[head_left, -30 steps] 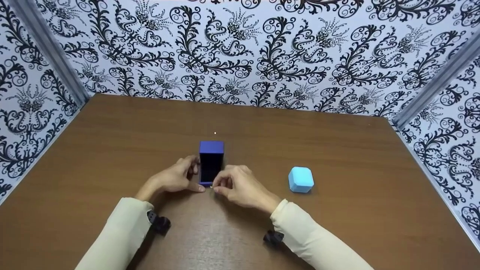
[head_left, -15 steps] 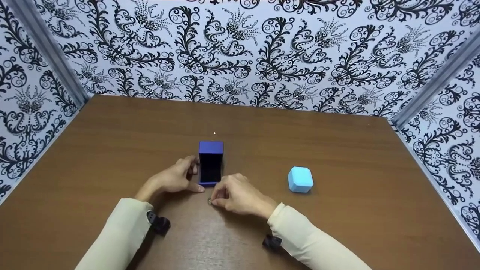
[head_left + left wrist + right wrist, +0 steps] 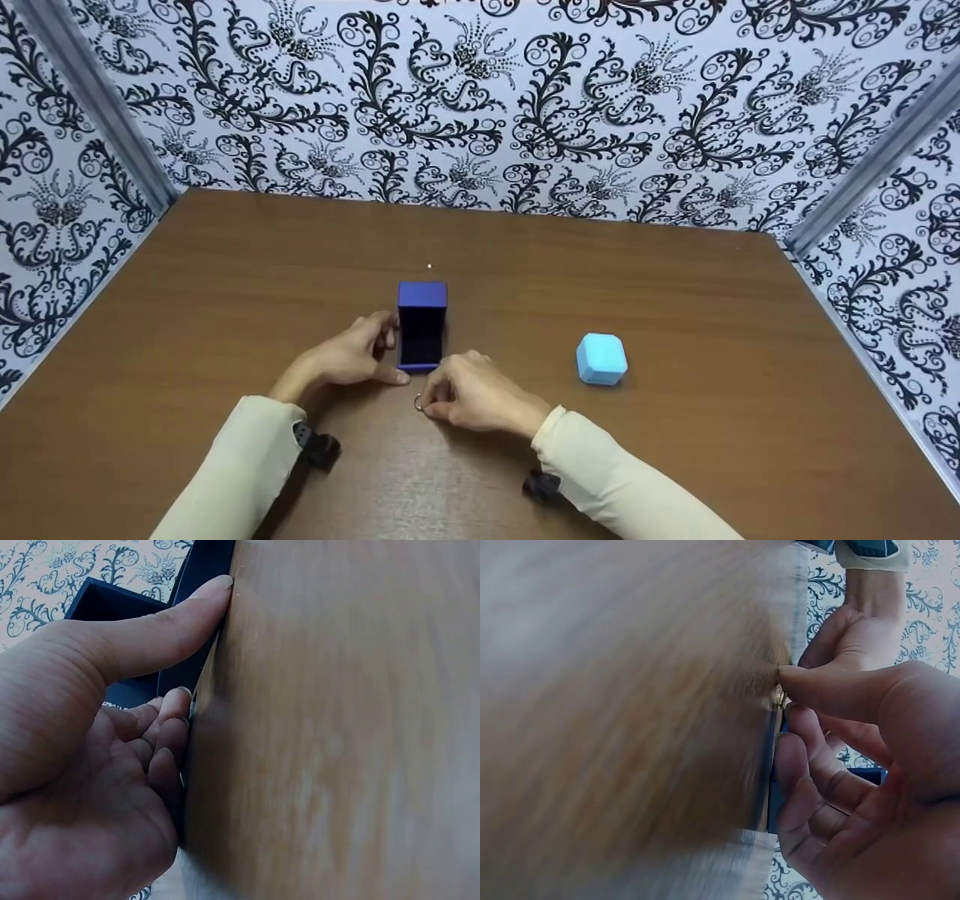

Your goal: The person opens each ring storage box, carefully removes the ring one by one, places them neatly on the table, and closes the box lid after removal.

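An open blue box with a dark interior stands upright on the table. On its left side my left hand holds it, the thumb across the front edge and the fingers against the side; the left wrist view shows this hand close against the box. Just in front of the box, my right hand pinches a small ring between thumb and index finger, low over the table. The right wrist view shows the ring only partly, at the fingertips of the right hand.
A closed light-blue box sits on the brown table, right of my right hand. Behind the blue box lies a tiny white speck. Patterned walls border the table at the back and sides.
My right hand has moved from the box's front edge a little toward me, with the ring at its fingertips. The left hand and both boxes stay in place.
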`<state>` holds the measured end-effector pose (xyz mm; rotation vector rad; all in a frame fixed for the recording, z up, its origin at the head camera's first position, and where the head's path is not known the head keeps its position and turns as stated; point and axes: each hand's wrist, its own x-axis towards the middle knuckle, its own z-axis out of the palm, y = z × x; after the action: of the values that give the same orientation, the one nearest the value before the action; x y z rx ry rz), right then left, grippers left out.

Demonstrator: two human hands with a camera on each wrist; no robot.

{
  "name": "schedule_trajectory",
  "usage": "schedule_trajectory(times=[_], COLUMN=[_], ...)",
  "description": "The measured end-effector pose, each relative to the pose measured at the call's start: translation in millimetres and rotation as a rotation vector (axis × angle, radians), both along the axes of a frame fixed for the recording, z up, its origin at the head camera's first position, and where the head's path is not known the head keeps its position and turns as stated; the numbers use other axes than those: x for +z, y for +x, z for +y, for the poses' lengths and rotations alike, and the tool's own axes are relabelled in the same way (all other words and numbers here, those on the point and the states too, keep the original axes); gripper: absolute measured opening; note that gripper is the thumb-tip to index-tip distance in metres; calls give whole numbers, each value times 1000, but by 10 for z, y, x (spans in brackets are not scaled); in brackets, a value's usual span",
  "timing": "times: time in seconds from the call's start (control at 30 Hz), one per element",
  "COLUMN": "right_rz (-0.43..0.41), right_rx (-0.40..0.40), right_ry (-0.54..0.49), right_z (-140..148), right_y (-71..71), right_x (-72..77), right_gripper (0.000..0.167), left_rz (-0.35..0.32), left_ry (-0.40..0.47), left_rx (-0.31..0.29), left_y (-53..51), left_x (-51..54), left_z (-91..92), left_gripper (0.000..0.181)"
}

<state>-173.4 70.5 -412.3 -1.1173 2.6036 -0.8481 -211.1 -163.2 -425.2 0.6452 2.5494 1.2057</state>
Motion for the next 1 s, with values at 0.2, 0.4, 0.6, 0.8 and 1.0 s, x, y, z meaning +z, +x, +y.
schedule_trajectory(times=[0.2,0.4,0.6,0.8,1.0], right_rz=[-24,-43,-52,-70,-58], right_rx=[-9,-7,-41,-117,-187], right_ry=[8,-8,-66,-174,-317], right_z=[-5,10,46,77,115], right_y=[5,7,-32,-96,-161], right_x=[6,32,89,158,168], right_gripper=[9,6,6,9,19], left_rz=[-3,-15,-35,-44,-50], left_ry=[-3,-1,-2,5,9], left_rx=[2,5,14,23,27], left_y=[-7,0,10,21,23], left_x=[2,9,26,35,41], left_z=[7,0,-5,-8,0], left_gripper=[62,62,65,66,65])
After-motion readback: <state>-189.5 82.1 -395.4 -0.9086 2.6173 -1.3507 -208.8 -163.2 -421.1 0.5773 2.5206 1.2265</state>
